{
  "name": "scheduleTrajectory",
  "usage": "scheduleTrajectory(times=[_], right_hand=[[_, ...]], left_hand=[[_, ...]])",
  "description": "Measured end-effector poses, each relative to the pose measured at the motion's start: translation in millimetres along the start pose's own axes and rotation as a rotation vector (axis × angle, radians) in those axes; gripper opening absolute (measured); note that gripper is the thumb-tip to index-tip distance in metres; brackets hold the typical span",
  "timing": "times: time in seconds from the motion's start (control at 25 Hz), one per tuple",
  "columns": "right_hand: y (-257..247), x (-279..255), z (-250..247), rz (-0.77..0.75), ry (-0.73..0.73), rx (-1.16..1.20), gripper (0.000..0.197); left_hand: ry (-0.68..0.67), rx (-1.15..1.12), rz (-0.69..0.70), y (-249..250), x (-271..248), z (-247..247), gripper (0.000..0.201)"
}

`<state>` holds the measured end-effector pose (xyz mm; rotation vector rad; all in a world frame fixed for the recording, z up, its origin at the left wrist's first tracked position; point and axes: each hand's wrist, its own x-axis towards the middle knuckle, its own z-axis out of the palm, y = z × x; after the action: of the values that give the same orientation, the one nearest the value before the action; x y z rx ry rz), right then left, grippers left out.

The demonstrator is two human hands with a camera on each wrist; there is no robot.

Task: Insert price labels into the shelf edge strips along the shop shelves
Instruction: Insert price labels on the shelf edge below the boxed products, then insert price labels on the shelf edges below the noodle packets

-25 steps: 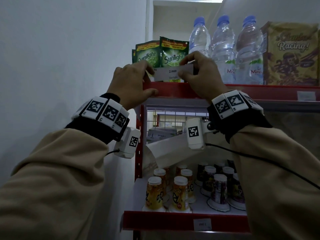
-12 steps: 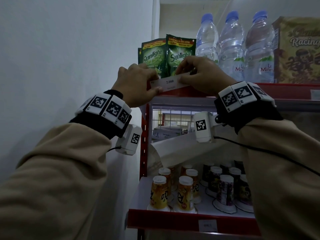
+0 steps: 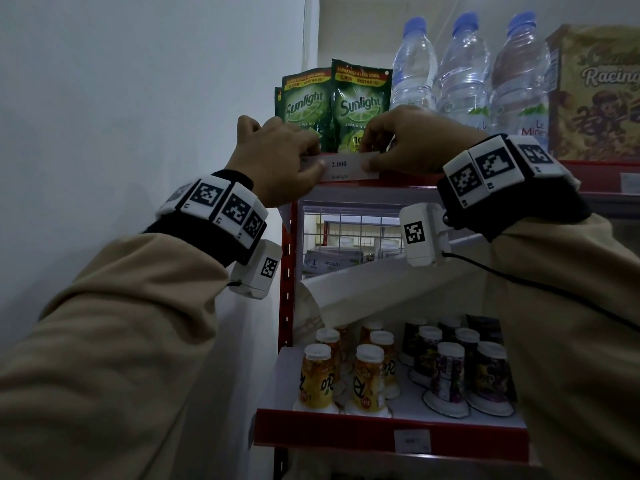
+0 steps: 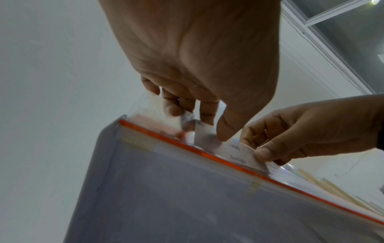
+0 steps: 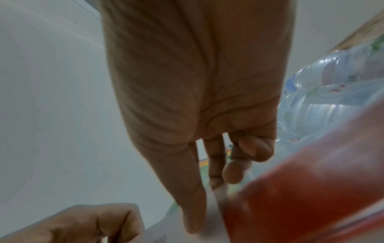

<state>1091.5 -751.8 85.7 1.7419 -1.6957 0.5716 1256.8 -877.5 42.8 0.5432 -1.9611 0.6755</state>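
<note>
A white price label (image 3: 341, 167) reading "2.000 Sunlight" lies along the red edge strip (image 3: 408, 180) of the top shelf, below two green Sunlight pouches (image 3: 334, 103). My left hand (image 3: 277, 161) pinches the label's left end, thumb on its front. My right hand (image 3: 412, 143) pinches the right end, thumb at the lower corner. In the left wrist view the label (image 4: 234, 150) sits against the strip's clear cover above the red edge (image 4: 218, 158), with the left hand (image 4: 199, 69) and right hand (image 4: 307, 131) on it. The right wrist view shows the right hand (image 5: 193, 92) beside the blurred red strip (image 5: 301, 189).
Water bottles (image 3: 464, 71) and a snack box (image 3: 599, 95) stand on the top shelf to the right. Another label (image 3: 628, 183) sits in the strip further right. The lower shelf holds several cups (image 3: 370, 379), with a label (image 3: 412, 441) on its strip. A white wall (image 3: 138, 98) is left.
Both hands have brought the label down from in front of the pouches onto the top shelf's red strip; its tilt has levelled out. The head view has shifted slightly upward.
</note>
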Motion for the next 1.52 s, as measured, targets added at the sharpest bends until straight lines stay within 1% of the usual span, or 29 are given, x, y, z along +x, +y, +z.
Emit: scheduleTrajectory(times=[0.12, 0.2, 0.36, 0.52, 0.64, 0.72, 0.88, 1.0, 1.16, 1.32, 1.44, 1.52], right_hand=[[0.2, -2.5, -0.4, 0.009, 0.012, -0.024, 0.022], [-0.4, -4.3, -0.2, 0.01, 0.018, -0.029, 0.021], [-4.3, -7.3, 0.6, 0.021, 0.007, -0.057, 0.021], [-5.9, -10.9, 1.0, 0.035, 0.038, -0.029, 0.022], [-6.8, -11.8, 3.7, 0.04, 0.05, -0.05, 0.022], [-6.4, -13.0, 5.9, 0.043, 0.088, -0.03, 0.022], [-3.7, -18.9, 11.1, 0.06, 0.195, 0.043, 0.024], [-2.9, -23.8, 19.6, 0.074, 0.257, 0.066, 0.023], [-1.0, -36.2, 36.3, 0.096, 0.378, -0.023, 0.027], [-4.3, -60.5, 57.7, 0.08, 0.427, 0.096, 0.027], [-9.2, -87.0, 79.3, 0.057, 0.453, 0.189, 0.018], [-14.8, -109.8, 98.9, 0.039, 0.464, 0.278, 0.012]], left_hand=[[-0.006, 0.052, 0.016, 1.0, -0.8, -0.8, 0.028], [-0.008, 0.061, 0.014, 0.8, -1.2, -1.3, 0.025], [-0.015, -0.002, -0.019, 0.8, -2.9, -3.3, 0.019], [0.013, -0.056, -0.04, 1.1, -5.2, -3.5, 0.013], [0.052, -0.106, -0.066, 0.8, -5.9, -2.0, 0.015], [0.081, -0.128, -0.083, 0.8, -6.7, -1.0, 0.021], [0.14, -0.157, -0.107, 0.6, -10.6, -0.3, 0.022], [0.15, -0.132, -0.131, 2.6, -16.6, -0.1, 0.026], [0.138, -0.129, -0.176, 10.4, -29.5, 3.1, 0.033], [0.071, -0.118, -0.215, 24.4, -50.2, 7.6, 0.042], [0.042, -0.136, -0.237, 38.9, -75.9, 11.5, 0.045], [0.046, -0.162, -0.263, 49.5, -100.7, 16.7, 0.044]])
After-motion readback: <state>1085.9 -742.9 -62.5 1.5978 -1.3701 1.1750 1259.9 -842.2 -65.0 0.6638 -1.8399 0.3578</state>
